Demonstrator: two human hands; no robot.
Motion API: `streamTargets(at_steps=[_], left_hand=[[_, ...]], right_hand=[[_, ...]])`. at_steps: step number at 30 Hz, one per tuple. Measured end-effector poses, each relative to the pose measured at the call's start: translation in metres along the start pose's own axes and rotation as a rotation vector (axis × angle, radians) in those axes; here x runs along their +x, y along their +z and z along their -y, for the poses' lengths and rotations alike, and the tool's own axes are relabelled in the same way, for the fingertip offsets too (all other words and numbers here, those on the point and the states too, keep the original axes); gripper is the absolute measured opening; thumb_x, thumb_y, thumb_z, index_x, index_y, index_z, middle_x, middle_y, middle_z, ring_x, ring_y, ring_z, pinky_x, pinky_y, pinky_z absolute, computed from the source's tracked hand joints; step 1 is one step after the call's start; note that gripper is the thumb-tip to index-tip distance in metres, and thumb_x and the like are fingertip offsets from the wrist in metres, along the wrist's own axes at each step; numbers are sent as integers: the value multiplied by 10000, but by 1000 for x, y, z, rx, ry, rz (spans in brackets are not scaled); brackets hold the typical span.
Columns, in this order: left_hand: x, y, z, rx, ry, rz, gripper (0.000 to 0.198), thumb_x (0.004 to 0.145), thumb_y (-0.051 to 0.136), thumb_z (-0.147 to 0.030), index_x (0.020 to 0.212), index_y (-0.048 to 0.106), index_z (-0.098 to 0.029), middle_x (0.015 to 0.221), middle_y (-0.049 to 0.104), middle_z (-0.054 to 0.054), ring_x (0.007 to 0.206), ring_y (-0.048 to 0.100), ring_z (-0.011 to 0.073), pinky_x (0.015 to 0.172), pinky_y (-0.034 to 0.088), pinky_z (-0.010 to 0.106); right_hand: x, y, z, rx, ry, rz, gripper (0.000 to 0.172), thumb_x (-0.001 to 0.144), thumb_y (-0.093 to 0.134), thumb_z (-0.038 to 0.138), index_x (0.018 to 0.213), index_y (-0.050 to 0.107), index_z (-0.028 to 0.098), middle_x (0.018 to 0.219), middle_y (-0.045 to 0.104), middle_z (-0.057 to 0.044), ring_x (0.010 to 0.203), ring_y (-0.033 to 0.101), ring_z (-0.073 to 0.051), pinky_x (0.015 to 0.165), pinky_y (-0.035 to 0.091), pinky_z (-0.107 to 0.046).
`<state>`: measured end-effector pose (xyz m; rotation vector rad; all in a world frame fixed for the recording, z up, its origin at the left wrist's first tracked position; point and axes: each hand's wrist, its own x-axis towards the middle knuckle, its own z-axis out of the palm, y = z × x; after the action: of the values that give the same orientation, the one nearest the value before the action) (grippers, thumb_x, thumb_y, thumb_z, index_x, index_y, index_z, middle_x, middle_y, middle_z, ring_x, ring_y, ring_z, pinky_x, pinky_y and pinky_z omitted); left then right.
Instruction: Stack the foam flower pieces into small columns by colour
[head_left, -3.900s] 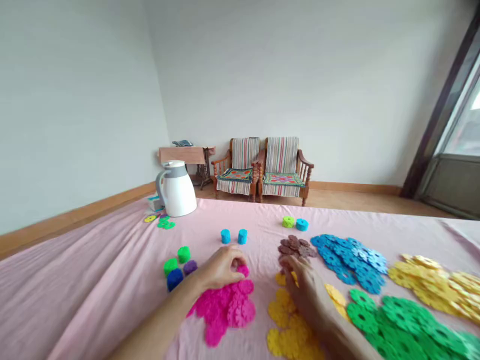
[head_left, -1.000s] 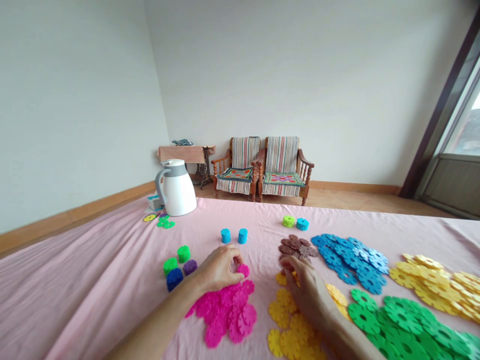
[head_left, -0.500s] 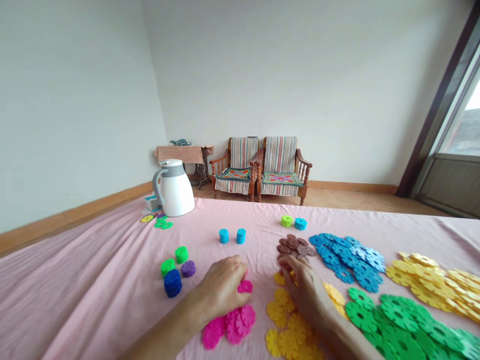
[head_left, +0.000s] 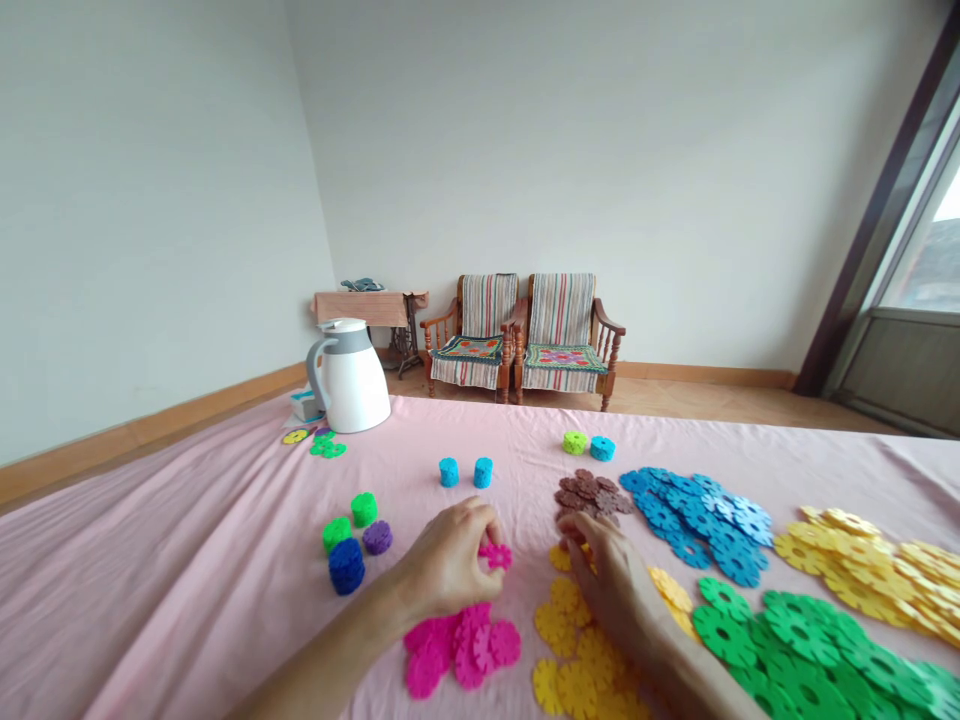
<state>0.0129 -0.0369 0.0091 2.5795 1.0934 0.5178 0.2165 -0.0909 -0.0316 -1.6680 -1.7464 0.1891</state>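
Observation:
My left hand (head_left: 452, 556) is closed in a pinch on a pink snowflake disc (head_left: 496, 556), held just above the cloth. Below it lies a loose pile of pink notched discs (head_left: 459, 648). My right hand (head_left: 609, 572) hovers over a spread of yellow discs (head_left: 574, 665), its fingers loosely bent and the thumb apart from them. Nothing shows between those fingers, though the palm side is hidden. Just beyond its fingertips is a pile of brown discs (head_left: 589, 492).
Short disc stacks stand around: light blue (head_left: 483, 472), green (head_left: 364, 510), purple (head_left: 377, 538) and dark blue (head_left: 346, 567). Blue discs (head_left: 697, 520), green discs (head_left: 806, 650) and more yellow discs (head_left: 847, 560) are heaped rightward. A white jug (head_left: 352, 380) stands at the back left of the pink cloth (head_left: 187, 560).
My left hand has shifted slightly up and away from the pink pile, and the pink disc in it has tilted flatter. The right hand stays where it was.

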Motion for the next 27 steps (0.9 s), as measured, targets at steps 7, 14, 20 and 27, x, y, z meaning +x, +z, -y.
streamTargets(at_steps=[7, 14, 20, 27], left_hand=[[11, 1, 29, -7, -52, -142, 131, 619, 591, -215, 738, 555, -175, 763, 542, -2, 705, 521, 137, 635, 387, 228], [12, 9, 35, -1, -33, -96, 104, 621, 595, -205, 712, 553, -177, 746, 552, -8, 700, 524, 134, 628, 376, 221], [11, 3, 34, -40, -13, -108, 131, 619, 615, -209, 737, 571, -171, 738, 549, -12, 660, 522, 123, 595, 378, 211], [15, -11, 34, -108, -47, -398, 207, 696, 417, -39, 774, 563, -164, 747, 564, -4, 672, 534, 104, 635, 402, 203]], right_hand=[[0, 3, -4, 2, -11, 0, 239, 857, 355, 228, 884, 588, 182, 819, 612, -65, 810, 546, -187, 730, 407, -318], [0, 0, -1, 0, -3, 8, 219, 849, 367, 215, 861, 584, 187, 816, 608, -61, 810, 548, -187, 729, 411, -314], [0, 1, -3, 8, -4, 6, 221, 845, 372, 210, 862, 592, 189, 843, 623, -66, 830, 556, -189, 745, 416, -315], [-2, -1, 13, 66, -105, 7, 216, 799, 439, 167, 908, 622, 204, 895, 644, -50, 866, 564, -179, 771, 409, -299]])
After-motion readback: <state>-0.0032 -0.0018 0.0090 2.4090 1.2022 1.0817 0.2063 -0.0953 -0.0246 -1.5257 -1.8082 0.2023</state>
